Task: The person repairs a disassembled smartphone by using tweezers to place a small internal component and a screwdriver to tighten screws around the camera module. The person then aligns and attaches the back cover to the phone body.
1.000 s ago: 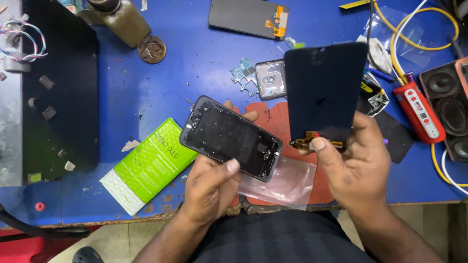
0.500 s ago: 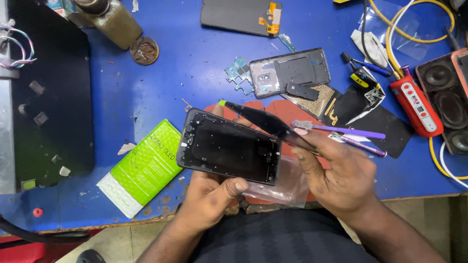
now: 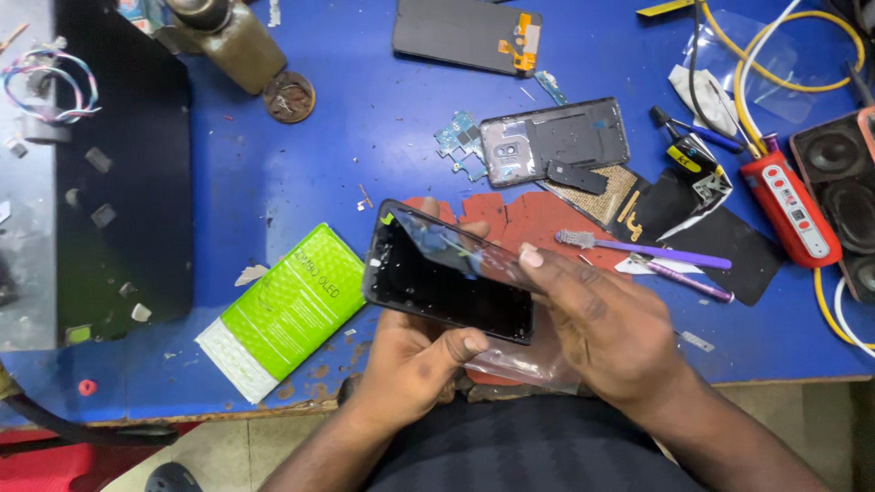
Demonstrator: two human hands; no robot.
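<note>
Two hands: left hand (image 3: 415, 360), right hand (image 3: 606, 328) gripping one phone frame (image 3: 447, 282), one screen panel (image 3: 456, 246).

Left hand (image 3: 415, 360): cupping from below, thumb curling over the near edge
Right hand (image 3: 606, 328): lying palm down, fingers (image 3: 538, 264) pressing flat

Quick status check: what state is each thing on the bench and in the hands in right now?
Phone frame: held off the table, open face up.
Screen panel: tilted, one edge on the frame, not seated flat.
Left hand: gripping the frame from below.
Right hand: pressing the panel's edge.
Back cover: lying empty, inside up.
Second screen: flat, face down.
Green box: closed, lying flat.
</note>
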